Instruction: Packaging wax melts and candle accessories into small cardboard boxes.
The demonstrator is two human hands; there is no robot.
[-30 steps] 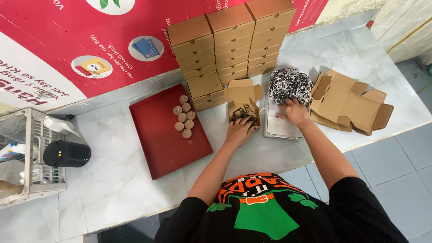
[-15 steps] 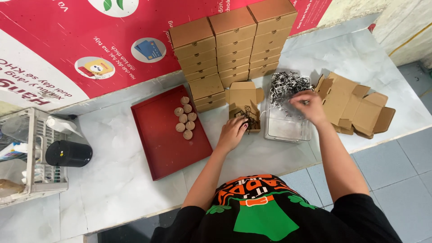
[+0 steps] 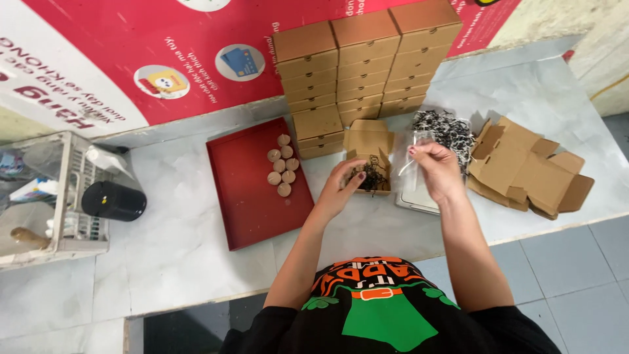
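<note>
Left hand [image 3: 342,185] rests at the open small cardboard box [image 3: 369,152], fingers curled loosely over the dark tangled items [image 3: 372,176] inside; whether they grip any cannot be told. Right hand [image 3: 436,169], at the box's 3 o'clock, pinches a clear plastic bag [image 3: 411,155] between thumb and fingertips. A heap of black-and-white pieces [image 3: 445,128] lies at 1 o'clock of that hand. The red tray [image 3: 252,196] with wooden discs [image 3: 282,166] sits at the box's 9 o'clock.

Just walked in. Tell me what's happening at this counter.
A person is packing small cardboard boxes. The left hand reaches into the open box holding dark, tangled items, while the right hand lifts a clear little bag above a tray. Closed boxes stand stacked behind; round wooden pieces sit on a red tray.
</note>
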